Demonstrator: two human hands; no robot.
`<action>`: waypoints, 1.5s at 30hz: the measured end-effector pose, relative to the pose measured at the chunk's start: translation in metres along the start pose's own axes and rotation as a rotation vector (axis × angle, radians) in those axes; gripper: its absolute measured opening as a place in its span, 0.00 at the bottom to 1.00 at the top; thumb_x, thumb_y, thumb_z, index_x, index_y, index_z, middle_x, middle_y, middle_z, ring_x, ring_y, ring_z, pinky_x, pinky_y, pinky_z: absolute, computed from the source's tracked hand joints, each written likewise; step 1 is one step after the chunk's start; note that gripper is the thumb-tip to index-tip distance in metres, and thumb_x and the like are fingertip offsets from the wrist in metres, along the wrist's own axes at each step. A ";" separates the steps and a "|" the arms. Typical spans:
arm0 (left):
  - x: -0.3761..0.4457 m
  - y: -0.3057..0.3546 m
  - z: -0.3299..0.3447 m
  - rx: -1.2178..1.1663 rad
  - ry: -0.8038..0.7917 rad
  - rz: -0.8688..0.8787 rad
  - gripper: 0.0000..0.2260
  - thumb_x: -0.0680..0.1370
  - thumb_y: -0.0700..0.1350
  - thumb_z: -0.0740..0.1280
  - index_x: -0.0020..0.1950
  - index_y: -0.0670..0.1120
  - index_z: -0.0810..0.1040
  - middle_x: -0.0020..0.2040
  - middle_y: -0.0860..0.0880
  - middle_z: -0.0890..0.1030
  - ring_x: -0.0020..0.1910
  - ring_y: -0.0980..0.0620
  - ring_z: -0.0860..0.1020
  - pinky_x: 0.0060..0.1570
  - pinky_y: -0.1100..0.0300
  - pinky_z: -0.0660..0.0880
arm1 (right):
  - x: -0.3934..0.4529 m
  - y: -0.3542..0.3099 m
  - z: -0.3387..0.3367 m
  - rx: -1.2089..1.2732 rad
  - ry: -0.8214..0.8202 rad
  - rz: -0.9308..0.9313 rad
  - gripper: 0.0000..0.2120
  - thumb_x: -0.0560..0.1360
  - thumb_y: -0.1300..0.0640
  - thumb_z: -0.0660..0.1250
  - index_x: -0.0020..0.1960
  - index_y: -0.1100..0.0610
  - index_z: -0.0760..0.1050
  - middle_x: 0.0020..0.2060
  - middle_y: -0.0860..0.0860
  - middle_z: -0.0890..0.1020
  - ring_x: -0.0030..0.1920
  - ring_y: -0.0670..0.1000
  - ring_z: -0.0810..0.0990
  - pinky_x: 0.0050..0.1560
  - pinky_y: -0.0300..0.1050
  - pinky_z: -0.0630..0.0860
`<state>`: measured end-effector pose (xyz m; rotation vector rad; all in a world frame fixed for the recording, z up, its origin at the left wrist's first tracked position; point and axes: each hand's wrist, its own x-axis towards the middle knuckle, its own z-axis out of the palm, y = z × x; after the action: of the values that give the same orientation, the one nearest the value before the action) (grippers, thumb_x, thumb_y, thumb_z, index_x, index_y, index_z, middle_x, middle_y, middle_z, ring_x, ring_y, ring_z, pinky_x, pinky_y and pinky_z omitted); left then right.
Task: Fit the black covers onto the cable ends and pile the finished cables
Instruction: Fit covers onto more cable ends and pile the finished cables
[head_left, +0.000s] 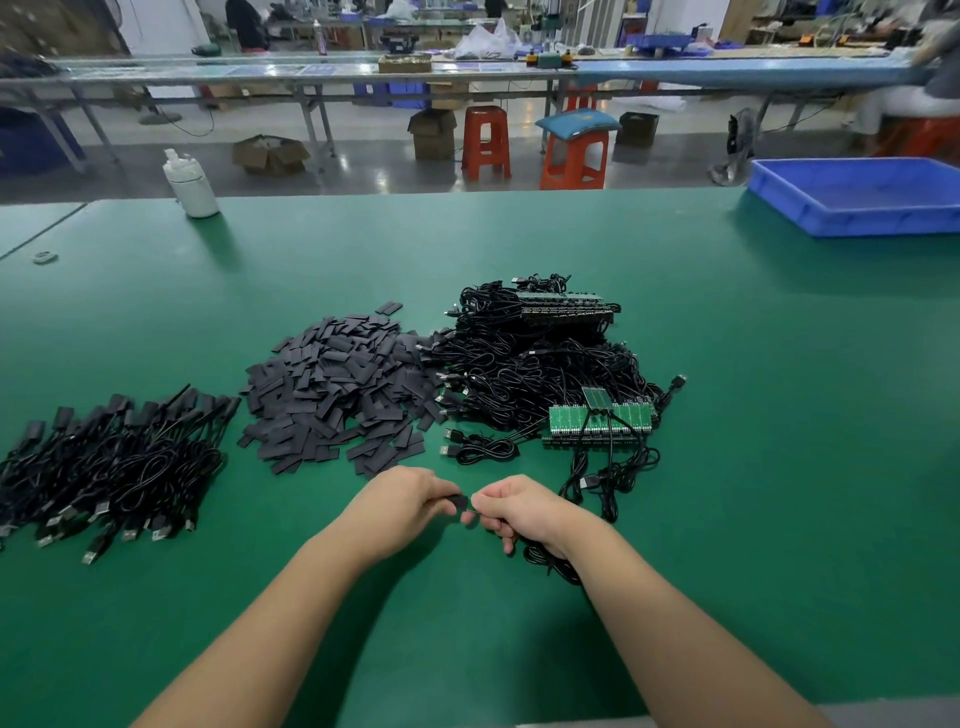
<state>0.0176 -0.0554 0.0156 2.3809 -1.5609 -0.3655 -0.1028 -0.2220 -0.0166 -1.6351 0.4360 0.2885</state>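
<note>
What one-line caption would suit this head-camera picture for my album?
Both hands, left and right, fit a black cover onto a cable end over the green table.

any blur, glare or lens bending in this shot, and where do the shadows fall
Head view: the hands, left hand and right hand, look sharp; the far benches smear at the top corners; the table edge bows from the wide lens; glare on the floor; soft shadows under both forearms and beside the white bottle.
</note>
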 end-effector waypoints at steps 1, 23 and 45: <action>0.001 0.002 0.001 0.006 -0.007 0.011 0.09 0.81 0.49 0.64 0.58 0.54 0.81 0.47 0.52 0.82 0.48 0.52 0.77 0.50 0.56 0.74 | 0.000 0.000 0.000 -0.004 -0.002 -0.006 0.13 0.83 0.54 0.61 0.48 0.56 0.83 0.27 0.44 0.71 0.29 0.44 0.68 0.32 0.40 0.75; -0.013 -0.001 0.022 0.126 0.286 0.170 0.12 0.74 0.43 0.75 0.57 0.45 0.84 0.47 0.49 0.83 0.44 0.48 0.82 0.41 0.58 0.80 | 0.002 -0.002 -0.002 0.016 -0.001 0.010 0.09 0.82 0.58 0.65 0.47 0.59 0.80 0.33 0.49 0.82 0.29 0.45 0.75 0.34 0.41 0.79; -0.012 0.011 0.034 0.042 0.160 0.085 0.11 0.83 0.48 0.61 0.61 0.49 0.80 0.51 0.50 0.78 0.47 0.49 0.79 0.47 0.57 0.74 | -0.002 0.004 0.005 0.017 0.051 -0.004 0.10 0.83 0.61 0.62 0.56 0.64 0.80 0.47 0.56 0.86 0.32 0.46 0.78 0.35 0.38 0.79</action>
<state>-0.0082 -0.0510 -0.0111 2.3022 -1.6037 -0.1216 -0.1060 -0.2171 -0.0195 -1.6297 0.4725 0.2399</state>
